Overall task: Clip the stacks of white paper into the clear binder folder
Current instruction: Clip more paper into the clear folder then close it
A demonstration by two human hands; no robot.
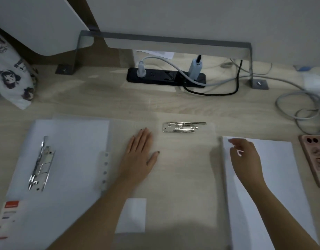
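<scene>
The head view is showing the clear plastic binder folder (182, 168) lying open across the middle of the pale wood tabletop (101, 98), its silver metal clip (182, 127) at upper centre gripping nothing, while another silver clip (40, 164) is sitting on a white paper stack (69, 141) at the left. The left hand (139, 150) is pressing flat and empty on the open folder. The right hand (245, 156), fingers loosely curled and holding nothing, is hovering over the second white stack (282, 177) at the right, which I judge is waiting to be clipped in.

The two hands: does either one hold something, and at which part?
Neither. The left hand lies flat on the clear folder; the right hand hovers over paper.
</scene>
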